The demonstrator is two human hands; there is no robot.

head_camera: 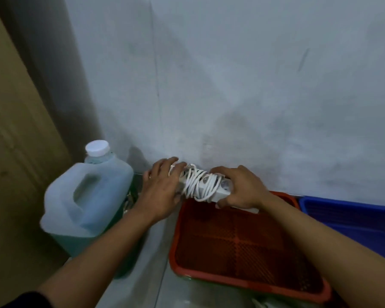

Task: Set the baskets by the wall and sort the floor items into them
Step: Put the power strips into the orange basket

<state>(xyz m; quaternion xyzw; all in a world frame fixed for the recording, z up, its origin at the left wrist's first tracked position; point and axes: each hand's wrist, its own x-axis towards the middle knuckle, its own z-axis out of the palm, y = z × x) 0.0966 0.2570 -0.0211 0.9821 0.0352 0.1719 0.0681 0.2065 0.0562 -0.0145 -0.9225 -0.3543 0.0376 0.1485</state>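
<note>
— Over the red basket [242, 247] by the wall [231, 85], why are both hands gripping the power strip [206, 185]?
— Left hand [162, 187] and right hand [240, 188] are clasping its ends, probably keeping the wound cord [196, 181] from unravelling.

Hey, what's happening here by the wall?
A person holds a white power strip wrapped in its own white cord with both hands, left hand and right hand, over the far end of a red plastic mesh basket. A blue plastic basket sits beside it; a translucent jug of blue-green liquid stands left.
</note>
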